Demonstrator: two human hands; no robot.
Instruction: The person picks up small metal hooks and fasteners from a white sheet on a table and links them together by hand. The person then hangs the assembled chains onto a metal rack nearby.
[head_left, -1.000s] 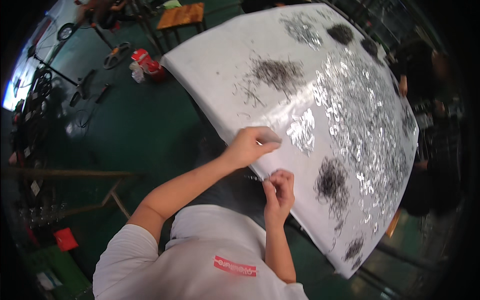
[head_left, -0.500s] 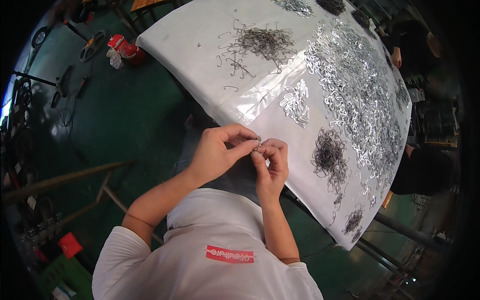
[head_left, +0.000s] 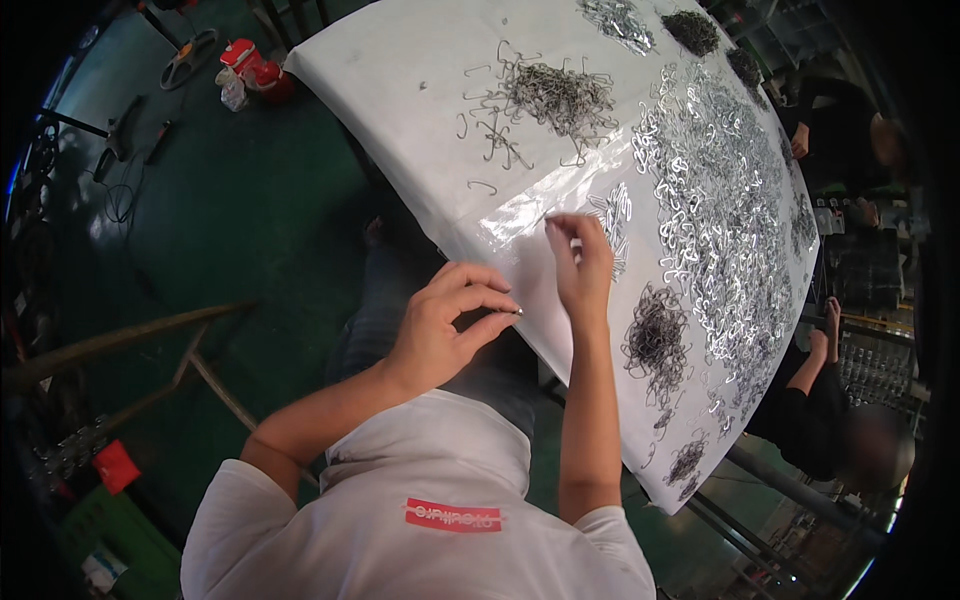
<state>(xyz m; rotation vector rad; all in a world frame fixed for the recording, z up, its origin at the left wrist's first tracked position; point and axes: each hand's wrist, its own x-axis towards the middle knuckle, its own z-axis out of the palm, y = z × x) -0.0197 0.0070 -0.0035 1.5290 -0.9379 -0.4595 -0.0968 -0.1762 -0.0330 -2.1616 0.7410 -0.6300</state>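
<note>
My left hand (head_left: 445, 325) hovers near the table's front edge, thumb and fingers pinched on a tiny dark piece (head_left: 518, 312) too small to name. Over the white-covered table (head_left: 400, 130), my right hand (head_left: 585, 265) has its thumb and fingers drawn together; what they hold, if anything, cannot be made out. It partly hides a small pile of narrow silver metal loops (head_left: 619, 212). Farther off lies a heap of dull grey wire hooks (head_left: 562, 98), with a few loose around it. A tangled pile of dark wire pieces (head_left: 658, 338) sits to the right of my right forearm.
A large spread of shiny silver hooks (head_left: 720, 220) covers the table's right side. Smaller dark piles (head_left: 690, 32) lie at the far edge. Two people in dark clothes (head_left: 835, 130) are at the right. A red container (head_left: 270, 80) stands left; a metal frame (head_left: 140, 345) is beside me.
My hands, together before, have come apart. The right one has moved forward over the table, while the left keeps its pinch slightly lower. At the lower right, another person's arms now show.
</note>
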